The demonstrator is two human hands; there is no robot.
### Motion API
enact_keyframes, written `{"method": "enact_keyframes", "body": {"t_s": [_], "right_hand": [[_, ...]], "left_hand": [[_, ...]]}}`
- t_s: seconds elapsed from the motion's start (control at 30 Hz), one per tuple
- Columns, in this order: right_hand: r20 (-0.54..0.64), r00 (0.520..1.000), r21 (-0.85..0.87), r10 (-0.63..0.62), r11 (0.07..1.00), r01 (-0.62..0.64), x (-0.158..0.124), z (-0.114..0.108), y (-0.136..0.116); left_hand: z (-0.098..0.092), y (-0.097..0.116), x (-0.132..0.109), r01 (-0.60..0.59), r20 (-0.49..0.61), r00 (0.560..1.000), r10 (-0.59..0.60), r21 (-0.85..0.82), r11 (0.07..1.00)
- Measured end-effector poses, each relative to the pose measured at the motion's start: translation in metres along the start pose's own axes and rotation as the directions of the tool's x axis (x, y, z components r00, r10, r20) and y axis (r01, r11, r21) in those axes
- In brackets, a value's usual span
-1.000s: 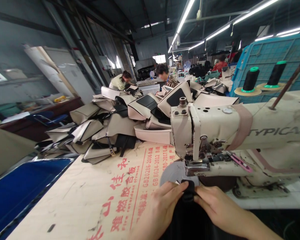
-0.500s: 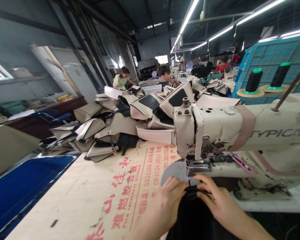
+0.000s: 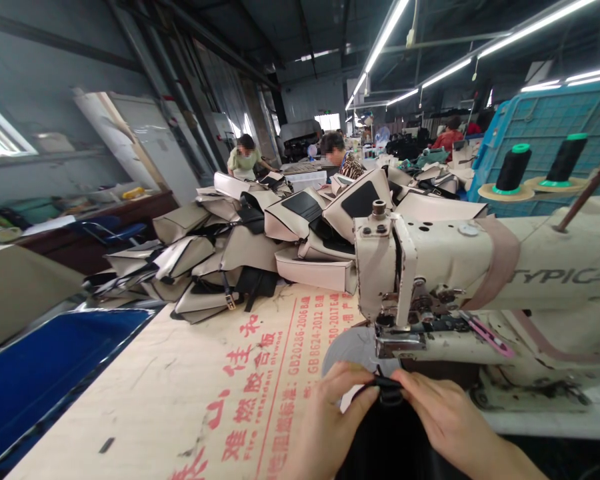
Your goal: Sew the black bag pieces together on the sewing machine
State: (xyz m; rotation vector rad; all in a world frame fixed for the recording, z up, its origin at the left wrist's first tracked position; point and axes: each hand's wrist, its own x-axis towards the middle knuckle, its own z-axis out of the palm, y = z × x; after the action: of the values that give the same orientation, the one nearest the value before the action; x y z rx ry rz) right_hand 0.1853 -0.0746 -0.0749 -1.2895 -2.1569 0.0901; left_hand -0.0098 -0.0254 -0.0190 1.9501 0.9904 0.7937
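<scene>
A black strap (image 3: 389,390) is pinched between both hands just in front of the sewing machine (image 3: 405,267). My left hand (image 3: 337,410) grips its left end between thumb and fingers. From the other side, my right hand (image 3: 433,403) closes on the strap's right end, fingertips pressed together. Dark black material (image 3: 387,443) hangs below; whether it is part of the same piece I cannot tell. Right behind the fingers lies the round grey plate (image 3: 347,350) under the machine's needle area, apart from the strap.
A heap of beige bags with black trim (image 3: 250,247) covers the far part of the plywood board (image 3: 190,393). Left of it stands a blue-lined bin (image 3: 65,367). Two black thread spools (image 3: 514,170) stand behind the machine. Two people (image 3: 343,157) work beyond the heap.
The left thumb and fingers have spread into a more open arch around the strap's end. My right fingers have drawn together on it. The view has shifted slightly.
</scene>
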Motion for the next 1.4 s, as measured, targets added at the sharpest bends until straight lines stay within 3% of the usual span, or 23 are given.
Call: {"method": "enact_keyframes", "body": {"t_s": [0.17,0.33,0.47,0.53,0.73,0.93,1.1,1.23,1.4], "right_hand": [[0.024,1.0,0.031,-0.01,0.999,0.009,-0.001,-0.002,-0.005],[0.01,1.0,0.088,0.02,0.996,-0.02,0.003,-0.002,-0.006],[0.001,0.999,0.057,0.052,0.997,-0.052,0.005,0.001,-0.008],[-0.013,0.996,0.027,0.085,0.996,-0.084,0.004,0.002,-0.011],[0.076,0.966,0.06,0.246,0.966,-0.251,0.006,0.0,-0.017],[0.12,0.974,0.171,0.191,0.963,-0.21,0.01,-0.002,-0.013],[0.2,0.958,0.319,0.204,0.911,-0.261,0.019,-0.011,-0.014],[0.175,0.964,0.388,0.2,0.886,-0.255,0.023,-0.009,-0.014],[0.071,0.975,0.445,0.213,0.868,-0.222,0.019,0.007,-0.01]], "left_hand": [[-0.007,0.005,0.003,-0.074,0.178,0.981,0.08,-0.036,0.997],[-0.003,0.002,-0.003,-0.031,-0.059,0.998,0.038,0.119,0.992],[0.001,-0.005,-0.007,-0.211,0.016,0.977,0.213,0.216,0.953],[-0.001,-0.006,-0.006,-0.244,0.045,0.97,0.241,0.255,0.936],[-0.008,0.006,0.0,-0.154,0.106,0.985,0.133,0.222,0.963],[-0.012,0.01,0.004,-0.074,0.174,0.984,0.045,0.165,0.983],[-0.014,0.009,0.007,-0.053,0.214,0.977,0.024,0.133,0.99],[-0.013,0.006,0.01,-0.044,0.203,0.979,0.02,0.112,0.993],[-0.009,0.002,0.013,-0.024,0.151,0.988,0.01,0.091,0.996]]}}
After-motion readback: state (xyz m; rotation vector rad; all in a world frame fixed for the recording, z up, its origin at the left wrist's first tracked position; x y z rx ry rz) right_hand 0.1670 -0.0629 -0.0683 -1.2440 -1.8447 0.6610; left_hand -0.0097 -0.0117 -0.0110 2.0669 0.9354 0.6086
